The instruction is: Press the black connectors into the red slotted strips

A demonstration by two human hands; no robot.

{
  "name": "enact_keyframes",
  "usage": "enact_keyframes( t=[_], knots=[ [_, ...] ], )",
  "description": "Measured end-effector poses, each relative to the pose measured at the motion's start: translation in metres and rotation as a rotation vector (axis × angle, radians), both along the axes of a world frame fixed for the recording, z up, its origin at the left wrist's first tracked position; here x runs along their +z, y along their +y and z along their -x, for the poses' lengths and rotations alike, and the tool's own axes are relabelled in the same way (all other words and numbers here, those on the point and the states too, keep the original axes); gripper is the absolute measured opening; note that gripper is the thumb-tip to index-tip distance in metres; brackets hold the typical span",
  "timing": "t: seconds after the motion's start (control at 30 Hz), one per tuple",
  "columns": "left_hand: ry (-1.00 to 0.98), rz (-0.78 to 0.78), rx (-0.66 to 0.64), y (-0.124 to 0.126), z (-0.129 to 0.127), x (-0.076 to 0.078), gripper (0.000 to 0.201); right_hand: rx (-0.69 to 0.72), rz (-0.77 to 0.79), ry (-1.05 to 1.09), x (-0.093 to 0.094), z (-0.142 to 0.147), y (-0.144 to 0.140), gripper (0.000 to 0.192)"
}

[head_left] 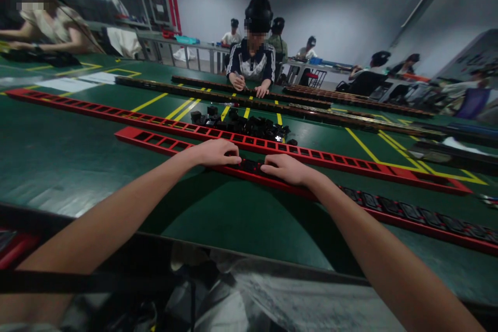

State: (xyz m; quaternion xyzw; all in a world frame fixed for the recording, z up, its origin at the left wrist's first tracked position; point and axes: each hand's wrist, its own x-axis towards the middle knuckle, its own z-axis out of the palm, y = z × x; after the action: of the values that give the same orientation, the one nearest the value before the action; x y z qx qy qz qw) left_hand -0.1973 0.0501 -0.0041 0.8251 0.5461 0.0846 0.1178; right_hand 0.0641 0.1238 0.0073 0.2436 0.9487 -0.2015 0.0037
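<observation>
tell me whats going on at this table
A person's left hand and right hand both rest on a long red rail on the green table, pressing on black parts seated in its slots. A pile of loose black parts lies just beyond. Across the table, another person works at dark rails.

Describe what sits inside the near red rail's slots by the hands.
Right of the right hand, the near red rail holds black inserts slot after slot; left of the left hand its slots look empty. Between the hands a black piece shows; slots under the fingers are hidden.
</observation>
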Motion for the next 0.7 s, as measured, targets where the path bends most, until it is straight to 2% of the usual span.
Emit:
enact_keyframes(
  t=[0.17, 0.43, 0.7],
  knots=[
    [-0.057, 0.047, -0.004, -0.001, 0.01, 0.004, 0.043, 0.009, 0.012, 0.023, 0.0, -0.001, 0.001, 0.041],
    [-0.148, 0.262, 0.07, 0.004, 0.045, 0.01, 0.043, 0.011, 0.017, 0.028, 0.0, -0.002, 0.0, 0.041],
    [-0.202, 0.288, 0.061, 0.009, 0.05, 0.005, 0.043, -0.007, 0.021, 0.02, 0.004, 0.0, -0.002, 0.039]
  ],
)
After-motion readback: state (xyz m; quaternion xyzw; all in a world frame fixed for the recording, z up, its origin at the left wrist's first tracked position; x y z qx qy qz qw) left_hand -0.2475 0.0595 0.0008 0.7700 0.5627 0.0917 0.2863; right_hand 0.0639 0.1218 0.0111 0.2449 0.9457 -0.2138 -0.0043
